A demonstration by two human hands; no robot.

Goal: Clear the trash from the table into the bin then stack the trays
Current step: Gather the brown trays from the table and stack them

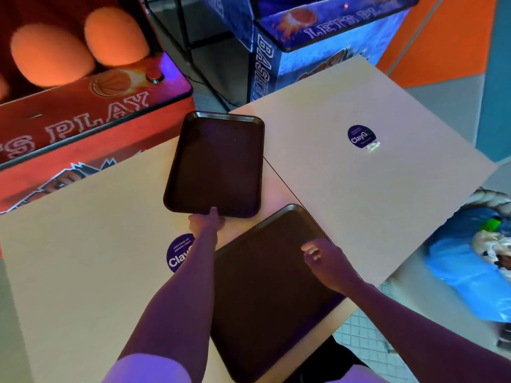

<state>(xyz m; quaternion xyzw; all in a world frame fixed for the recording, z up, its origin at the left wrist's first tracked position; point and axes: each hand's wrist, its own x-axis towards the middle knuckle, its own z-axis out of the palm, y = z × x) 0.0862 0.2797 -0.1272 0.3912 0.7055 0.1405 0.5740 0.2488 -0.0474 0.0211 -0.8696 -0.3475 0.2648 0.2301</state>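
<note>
Two pale tabletops stand pushed edge to edge, the left tabletop (83, 258) nearer the red arcade machine (83, 120) and the right tabletop (345, 189) running off toward the blue arcade machine (318, 51); each carries a round dark blue sticker, the left sticker (178, 254) partly hidden by the forearm, the right sticker (360, 136) in plain sight; two dark trays lie on the left tabletop, close to the seam, apart from each other and not stacked; the far tray (215, 161) sits near the back edge with its far end just over it, and nothing shows on it; the near tray (265, 299) lies slantwise, its near corner over the front edge, its surface also bare; the left grip (207, 221) is clamped on the near rim of the far tray, thumb on top and the fingers tucked beneath; the right grip (326, 261) hovers above the near tray with fingers loosely curled and apart, holding nothing; low at the right, beside the right tabletop, stands the bin (464, 272) lined with a blue bag, with crumpled pale trash and a green item (490, 225) inside; orange balls (49, 53) glow in the red machine.
</note>
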